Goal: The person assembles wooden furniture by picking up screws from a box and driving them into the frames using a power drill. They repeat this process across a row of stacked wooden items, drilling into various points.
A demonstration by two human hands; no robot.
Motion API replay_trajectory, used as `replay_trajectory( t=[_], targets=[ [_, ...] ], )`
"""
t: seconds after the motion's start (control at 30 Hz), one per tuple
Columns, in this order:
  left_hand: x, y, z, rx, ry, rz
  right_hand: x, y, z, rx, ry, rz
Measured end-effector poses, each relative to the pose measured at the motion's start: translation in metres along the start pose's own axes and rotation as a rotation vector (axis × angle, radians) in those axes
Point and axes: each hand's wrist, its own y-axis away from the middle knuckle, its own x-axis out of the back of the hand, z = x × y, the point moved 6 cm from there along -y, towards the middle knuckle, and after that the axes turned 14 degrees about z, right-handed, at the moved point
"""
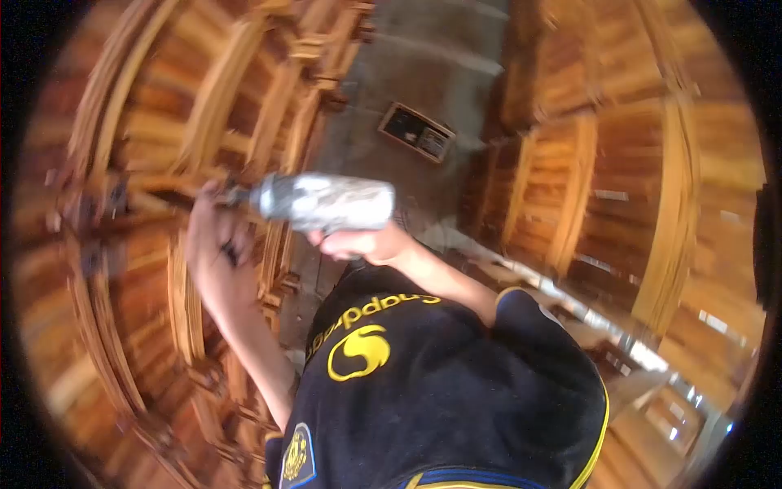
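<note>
My right hand [368,242] grips a power drill [342,201] by its handle, with the fingers wrapped below the body. The drill is silvery white and smeared by motion, and its nose points left toward the wooden furniture [220,106]. At the drill's tip is my left hand [216,236], its fingers curled close to the bit and the wood. What those fingers pinch, if anything, is too blurred to make out. Dark metal-looking fittings [114,196] show on the wood just left of this hand.
Stacked wooden frames or panels rise along the left side. More large wooden panels [627,187] stand on the right. A small open box [417,132] with dark contents lies on the grey floor [415,65] ahead. My dark shirt [456,375] fills the lower middle.
</note>
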Motion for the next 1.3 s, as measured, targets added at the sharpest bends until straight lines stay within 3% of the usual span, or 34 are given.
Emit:
replay_trajectory(
  t=[0.33, 0.4, 0.53, 0.63, 0.77, 0.83, 1.07, 1.3],
  targets=[
    [-0.028, 0.008, -0.009, 0.013, -0.097, -0.084, 0.023, 0.006, -0.006, 0.181, -0.055, 0.025],
    [-0.033, 0.01, -0.009, 0.02, -0.067, -0.099, 0.025, 0.011, -0.013, 0.084, -0.072, 0.045],
    [-0.041, 0.02, -0.01, 0.027, -0.072, -0.126, 0.023, 0.012, -0.025, 0.128, -0.065, 0.046],
    [-0.031, 0.018, -0.026, 0.156, -0.042, -0.031, 0.029, 0.011, -0.02, 0.101, -0.041, 0.051],
    [-0.001, -0.007, -0.056, 0.473, 0.253, -0.054, 0.03, 0.002, -0.017, 0.148, -0.05, 0.014],
    [0.011, -0.013, -0.059, 0.498, 0.361, -0.044, 0.028, 0.004, -0.017, 0.017, -0.004, 0.052],
    [0.029, -0.019, -0.023, 0.246, 0.332, -0.059, 0.01, -0.002, -0.019, -0.036, 0.136, 0.069],
    [0.038, -0.027, -0.014, 0.246, 0.408, -0.087, 0.004, -0.006, -0.013, -0.045, 0.245, -0.034]
  ],
)
